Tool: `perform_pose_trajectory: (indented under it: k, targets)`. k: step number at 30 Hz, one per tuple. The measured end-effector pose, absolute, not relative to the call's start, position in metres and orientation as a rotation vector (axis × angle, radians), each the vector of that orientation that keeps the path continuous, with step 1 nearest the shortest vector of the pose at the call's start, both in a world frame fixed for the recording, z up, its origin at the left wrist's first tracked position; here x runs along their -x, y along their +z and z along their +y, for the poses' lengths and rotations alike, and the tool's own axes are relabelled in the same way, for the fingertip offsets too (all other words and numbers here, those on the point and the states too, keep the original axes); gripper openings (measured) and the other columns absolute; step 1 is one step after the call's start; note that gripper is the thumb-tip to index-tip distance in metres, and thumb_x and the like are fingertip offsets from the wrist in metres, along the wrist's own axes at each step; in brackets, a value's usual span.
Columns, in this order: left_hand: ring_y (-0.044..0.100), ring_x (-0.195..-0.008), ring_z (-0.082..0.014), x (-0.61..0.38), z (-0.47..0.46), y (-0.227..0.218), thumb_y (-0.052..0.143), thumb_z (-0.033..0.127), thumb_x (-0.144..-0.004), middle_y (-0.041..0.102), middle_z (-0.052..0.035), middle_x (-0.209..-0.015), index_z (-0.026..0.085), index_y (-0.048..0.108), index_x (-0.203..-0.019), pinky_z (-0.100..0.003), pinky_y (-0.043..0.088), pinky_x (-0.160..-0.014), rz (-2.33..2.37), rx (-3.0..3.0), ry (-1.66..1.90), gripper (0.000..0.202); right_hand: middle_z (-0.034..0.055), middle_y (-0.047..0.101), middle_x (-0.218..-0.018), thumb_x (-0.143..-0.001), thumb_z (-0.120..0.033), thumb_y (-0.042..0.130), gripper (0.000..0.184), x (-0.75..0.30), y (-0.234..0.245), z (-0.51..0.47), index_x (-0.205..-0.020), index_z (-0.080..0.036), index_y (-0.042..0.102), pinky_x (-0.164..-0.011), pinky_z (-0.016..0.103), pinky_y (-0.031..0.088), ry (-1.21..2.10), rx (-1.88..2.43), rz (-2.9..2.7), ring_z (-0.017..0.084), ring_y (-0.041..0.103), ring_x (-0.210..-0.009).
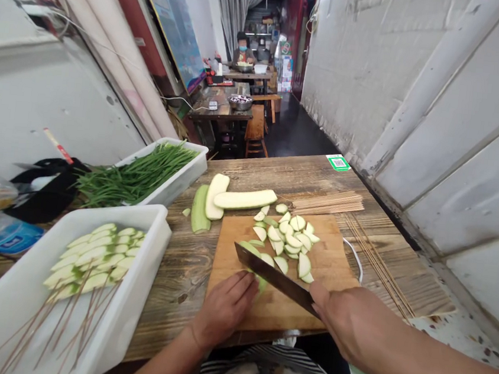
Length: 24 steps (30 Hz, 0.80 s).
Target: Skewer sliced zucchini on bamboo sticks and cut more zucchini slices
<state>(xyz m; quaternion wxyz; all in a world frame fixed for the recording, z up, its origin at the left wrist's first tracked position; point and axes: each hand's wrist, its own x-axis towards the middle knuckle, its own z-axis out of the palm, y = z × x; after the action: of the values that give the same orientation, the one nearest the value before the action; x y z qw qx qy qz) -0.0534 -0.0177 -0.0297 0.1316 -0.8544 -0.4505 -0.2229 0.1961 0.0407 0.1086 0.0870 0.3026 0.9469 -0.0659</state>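
My right hand (342, 319) grips the handle of a dark kitchen knife (276, 278) whose blade lies across the wooden cutting board (330, 267). My left hand (224, 306) is curled, pressing down a piece of green zucchini (261, 282) right beside the blade. A pile of cut zucchini slices (291, 236) lies on the far part of the board. Beyond the board lie long peeled zucchini strips (243, 199) and halves (207, 203) on the wooden table (178, 274).
A white tray (142, 277) at the near left holds skewered zucchini slices (95, 254). Another white tray (178, 182) behind it holds green chives (137, 178). Bamboo skewers (328, 202) lie beyond and right of the board. A wall runs along the right. A person sits far back.
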Motion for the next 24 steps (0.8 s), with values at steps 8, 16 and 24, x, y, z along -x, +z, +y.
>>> perform_pose_trajectory:
  k: [8, 16, 24]
  targets:
    - [0.055, -0.103, -0.0217, 0.053, -0.017, -0.031, 0.048, 0.013, -0.083, 0.061, -0.0127, -0.105, 0.011, 0.057, -0.107, -0.038, 0.048, -0.089, -1.303, 2.495, -0.670, 0.025, 0.0040, 0.066, -0.054, -0.066, -0.006, 0.049, 0.028, -0.191, 0.107, 0.039, -0.093, -0.015, 0.051, -0.039, 0.029, 0.018, -0.262, -0.891, 2.752, 0.023, 0.062, -0.046]
    - [0.054, -0.104, -0.0209, 0.053, -0.019, -0.025, 0.044, 0.015, -0.086, 0.061, -0.0126, -0.106, 0.012, 0.057, -0.109, -0.038, 0.048, -0.089, -1.329, 2.521, -0.590, 0.027, 0.0043, 0.069, -0.066, -0.072, -0.007, 0.049, 0.029, -0.186, 0.100, 0.046, -0.101, -0.013, 0.050, -0.044, 0.025, 0.025, -0.355, -0.870, 2.764, 0.019, 0.064, -0.056]
    - [0.054, -0.102, -0.0223, 0.056, -0.023, -0.028, 0.047, 0.012, -0.083, 0.061, -0.0125, -0.105, 0.011, 0.058, -0.105, -0.037, 0.049, -0.086, -1.279, 2.507, -0.683, 0.025, 0.0013, 0.065, -0.053, -0.068, -0.008, 0.052, 0.036, -0.189, 0.123, 0.039, -0.103, -0.014, 0.049, -0.039, 0.027, 0.015, -0.257, -0.917, 2.725, 0.020, 0.061, -0.044]
